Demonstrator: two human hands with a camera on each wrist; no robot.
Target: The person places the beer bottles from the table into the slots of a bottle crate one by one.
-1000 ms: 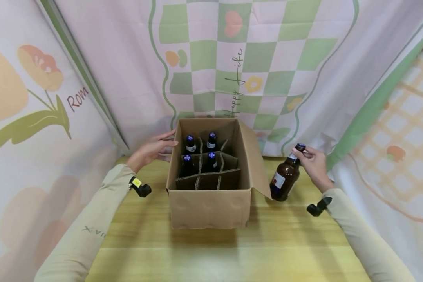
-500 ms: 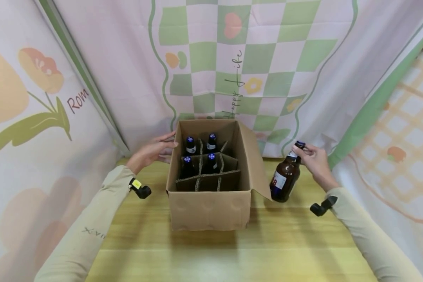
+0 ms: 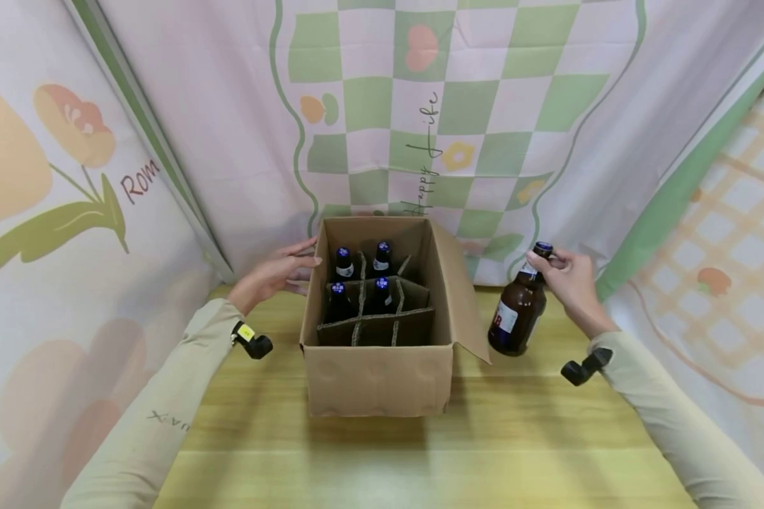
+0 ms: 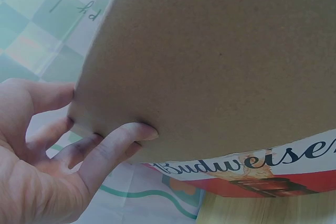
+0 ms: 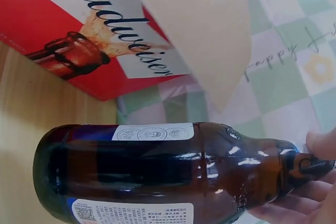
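A brown beer bottle (image 3: 518, 311) with a blue top and white label hangs tilted right of the cardboard box (image 3: 378, 382). My right hand (image 3: 571, 283) grips it by the neck, thumb and fingers around the glass; the right wrist view shows the bottle (image 5: 136, 174) lengthwise beside the box's printed side. At the box's back left, my left hand (image 3: 275, 278) holds the side flap (image 4: 210, 66) by its corner, with fingertips on both its faces in the left wrist view. Inside the box, several blue-capped bottles (image 3: 382, 297) stand in the back and left compartments.
Cardboard dividers (image 3: 375, 318) split the box into cells. Its right flap (image 3: 461, 297) leans outward towards the held bottle. The wooden table (image 3: 382, 466) runs under everything, and a patterned curtain (image 3: 369, 99) hangs close behind the box.
My right hand has risen slightly and moved right with the beer bottle, which now stands a little more upright and farther from the right flap. The left hand and box stay put.
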